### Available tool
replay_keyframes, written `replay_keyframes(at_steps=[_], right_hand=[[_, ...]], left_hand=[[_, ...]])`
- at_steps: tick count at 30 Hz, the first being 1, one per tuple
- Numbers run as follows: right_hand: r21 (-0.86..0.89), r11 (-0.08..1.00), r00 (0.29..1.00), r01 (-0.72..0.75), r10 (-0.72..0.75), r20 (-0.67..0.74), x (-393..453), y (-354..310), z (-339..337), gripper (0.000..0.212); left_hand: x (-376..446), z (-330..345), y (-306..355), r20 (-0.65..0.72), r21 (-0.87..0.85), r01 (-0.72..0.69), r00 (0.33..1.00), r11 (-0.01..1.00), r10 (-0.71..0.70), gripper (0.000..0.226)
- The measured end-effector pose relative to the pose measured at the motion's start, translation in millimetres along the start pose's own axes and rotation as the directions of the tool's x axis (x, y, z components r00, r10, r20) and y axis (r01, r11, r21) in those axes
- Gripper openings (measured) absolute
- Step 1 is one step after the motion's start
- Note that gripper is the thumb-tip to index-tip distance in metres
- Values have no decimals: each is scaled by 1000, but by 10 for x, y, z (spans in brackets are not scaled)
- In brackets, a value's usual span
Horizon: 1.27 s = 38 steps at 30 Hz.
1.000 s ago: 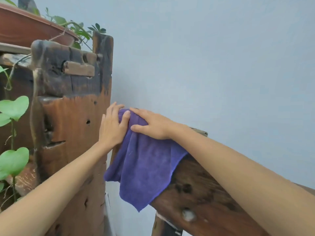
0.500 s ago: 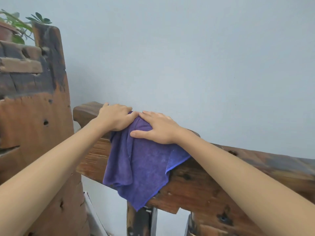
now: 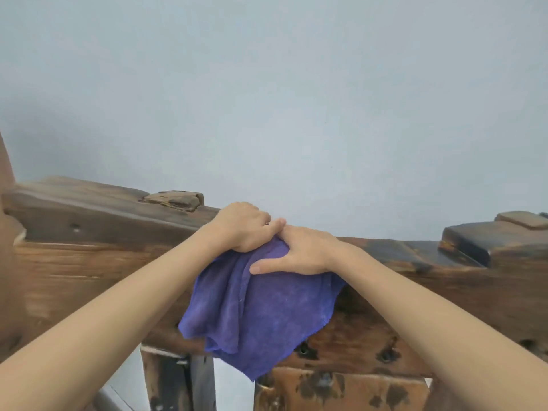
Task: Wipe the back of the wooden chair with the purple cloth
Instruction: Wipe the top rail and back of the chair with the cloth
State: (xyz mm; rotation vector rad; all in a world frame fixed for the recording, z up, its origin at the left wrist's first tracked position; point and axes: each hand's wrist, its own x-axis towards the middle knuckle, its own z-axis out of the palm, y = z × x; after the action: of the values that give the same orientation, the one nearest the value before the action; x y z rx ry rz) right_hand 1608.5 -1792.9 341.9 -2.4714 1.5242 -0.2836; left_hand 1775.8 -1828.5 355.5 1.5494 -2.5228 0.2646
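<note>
The purple cloth point(image 3: 255, 310) is draped over the top rail of the wooden chair back point(image 3: 89, 262), hanging down its near face. My left hand point(image 3: 243, 226) is curled over the rail's top edge, gripping the cloth's upper end. Beside it, touching at the fingertips, my right hand point(image 3: 299, 253) lies flat with fingers spread, pressing the cloth against the wood. The rail is dark, worn timber with holes and a raised peg on top. The cloth's far side behind the rail is hidden.
A pale blue-grey wall point(image 3: 281, 99) fills the view behind the rail. Upright wooden slats point(image 3: 341, 390) and a dark post point(image 3: 175, 381) run down below the rail. A raised wooden block point(image 3: 486, 238) sits on the rail at the right.
Both hands and the cloth have slid right along the rail, away from the tall wooden cabinet and plants, which have left the view. The left hand now curls over the top edge.
</note>
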Motion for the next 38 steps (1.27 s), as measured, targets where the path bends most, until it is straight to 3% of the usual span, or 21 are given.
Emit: replay_keyframes(at_steps=[3,6,8,11,15,18,21,26,30,34,38], right_hand=[[-136,990,999,-37,33,-26,-297,254,-87,99],[-259,959,993,-116,103,-61,-541,570,-151,112],[-342,926,985,-161,131,-108,-671,759,-184,111],[-436,892,979,-124,38,-200,-840,1010,-244,102],[-466,884,975,-33,-74,-208,-1117,1300,-383,85],[-633,773,954,-46,-154,-257,-1361,1591,-537,84],[-713,690,943,-126,-140,-302,-1574,1827,-762,91],[-717,636,932,-286,10,-363,-1935,2187,-1135,92],[-591,670,868,-448,169,-466,-2319,2673,-1349,98],[-529,704,849,-474,205,-488,-2475,2987,-1458,93],[-516,691,828,-506,221,-515,-2643,3286,-1573,95]], left_hand=[[125,151,466,50,-52,-2,999,999,4,61],[238,198,745,152,-310,-18,986,951,68,63],[324,220,870,171,-384,-30,980,923,103,60],[416,254,1122,163,-379,-39,981,925,109,63],[539,282,1516,103,-387,-80,986,919,129,77],[607,289,1830,36,-441,-133,986,887,166,71],[713,278,2184,17,-451,-159,982,878,187,63],[948,253,2878,-1,-480,-230,965,846,261,60],[1106,184,3360,-95,-463,-249,968,851,232,57],[1376,36,3738,11,-313,-178,982,933,190,60],[1640,10,4056,72,-288,-152,981,945,179,68]])
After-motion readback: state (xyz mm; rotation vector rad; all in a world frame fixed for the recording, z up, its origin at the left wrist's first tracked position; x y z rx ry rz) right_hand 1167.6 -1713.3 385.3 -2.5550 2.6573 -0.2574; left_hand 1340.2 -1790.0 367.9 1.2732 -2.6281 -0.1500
